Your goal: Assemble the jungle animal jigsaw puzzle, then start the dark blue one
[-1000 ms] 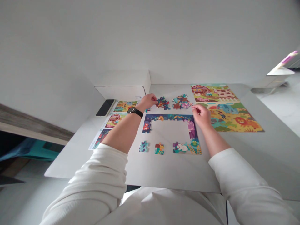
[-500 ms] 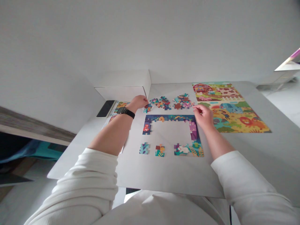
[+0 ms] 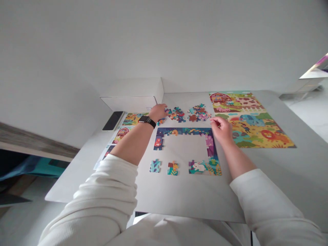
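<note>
My left hand (image 3: 158, 112), with a black watch on its wrist, is at the left edge of a pile of loose puzzle pieces (image 3: 177, 114). Its fingertips touch or hover over the pieces; whether they grip one cannot be made out. My right hand (image 3: 222, 128) is closed beside the upper right corner of a partly joined puzzle frame (image 3: 196, 131), its fingers pinched around something I cannot make out. A second pile (image 3: 199, 112) lies between the hands. Below the frame's left side are two separate pieces, one blue (image 3: 155, 166) and one with orange leaves (image 3: 173, 168).
Two finished colourful puzzles (image 3: 252, 128) lie on the right of the white table (image 3: 189, 201). At the back left stands a white box (image 3: 130, 102), with a phone (image 3: 113, 121) and picture sheets (image 3: 123, 135) in front of it.
My left hand has moved right, towards the loose pieces, uncovering more of the picture sheets. My right hand has barely moved. The view has shifted slightly.
</note>
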Demonstrator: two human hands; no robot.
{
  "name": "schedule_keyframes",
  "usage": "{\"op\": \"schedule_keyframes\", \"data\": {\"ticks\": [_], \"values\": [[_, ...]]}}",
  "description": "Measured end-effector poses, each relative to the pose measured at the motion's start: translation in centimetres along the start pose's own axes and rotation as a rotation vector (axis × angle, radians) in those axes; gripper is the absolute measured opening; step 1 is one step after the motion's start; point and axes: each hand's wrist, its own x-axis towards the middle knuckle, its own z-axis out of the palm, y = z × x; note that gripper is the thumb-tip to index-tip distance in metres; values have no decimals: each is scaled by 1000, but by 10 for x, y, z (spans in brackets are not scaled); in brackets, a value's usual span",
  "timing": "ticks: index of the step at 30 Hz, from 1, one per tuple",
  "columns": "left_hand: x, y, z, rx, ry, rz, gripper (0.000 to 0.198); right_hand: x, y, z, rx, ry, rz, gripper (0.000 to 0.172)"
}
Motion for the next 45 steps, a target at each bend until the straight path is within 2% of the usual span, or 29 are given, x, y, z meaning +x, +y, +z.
{"op": "schedule_keyframes", "data": {"ticks": [6, 12, 15, 17, 20, 24, 27, 30, 32, 36, 40, 45], "values": [[7, 1, -6, -7, 6, 20, 71, 0, -2, 0, -2, 8, -8, 21], [-2, 4, -17, -84, 35, 14, 30, -1, 0, 0, 16, 0, -2, 23], [-16, 4, -29, -208, 88, -26, 22, 0, 2, 2, 23, 3, 1, 22], [-30, 5, -37, -333, 109, -50, 22, -1, 3, 3, 27, 10, 1, 22], [-59, 9, -46, -583, 57, -81, 26, -1, 4, 3, 37, 22, -3, 22], [-111, 18, -53, -793, 37, -38, 27, 1, 1, 1, 88, 43, 16, 24], [-154, 28, -54, -893, -9, 9, 23, 3, -16, -6, 213, 42, 55, 29], [-192, 41, -49, -1027, -62, 23, 21, -3, -51, -18, 338, -44, 47, 33], [-211, 52, -45, -1068, -100, 59, 22, -13, -80, -25, 387, -150, 30, 35], [-232, 73, -33, -1091, -164, 144, 28, -43, -121, -24, 448, -419, 7, 40], [-234, 83, -19, -1009, -199, 225, 28, -64, -124, -4, 430, -536, 48, 44], [-227, 79, -3, -905, -139, 236, 28, -73, -112, 12, 391, -612, 83, 43]]}}
